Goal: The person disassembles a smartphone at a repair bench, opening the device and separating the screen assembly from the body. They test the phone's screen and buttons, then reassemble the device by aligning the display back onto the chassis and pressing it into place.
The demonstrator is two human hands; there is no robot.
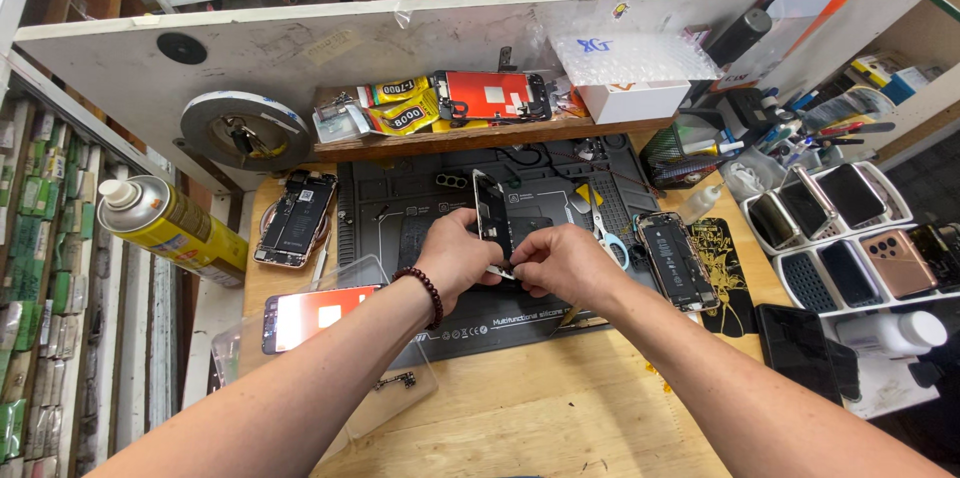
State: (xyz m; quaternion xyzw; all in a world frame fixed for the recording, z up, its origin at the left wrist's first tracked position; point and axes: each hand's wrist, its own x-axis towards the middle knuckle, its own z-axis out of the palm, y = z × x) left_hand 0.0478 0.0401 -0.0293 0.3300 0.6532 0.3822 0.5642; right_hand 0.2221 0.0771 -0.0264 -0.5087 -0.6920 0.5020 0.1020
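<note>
Above the middle of the dark silicone work mat (400, 208), the left hand (458, 256) and right hand (560, 260) close together on the lower end of a thin black phone screen panel (491, 210), its long axis running up and away from both equally near hands.

2 bare forearms show, with no sleeves on either as far as the near edge of the view. The left hand (455, 256) has 1 bracelet (426, 291) at the wrist: a single string of small, round, dark red beads, glossy, sitting snug just behind the hand. The right hand (565, 263) wears nothing: no ring, no watch, no band on the wrist. No gloves on either hand. The fingernails that show are short and unpainted.
</note>
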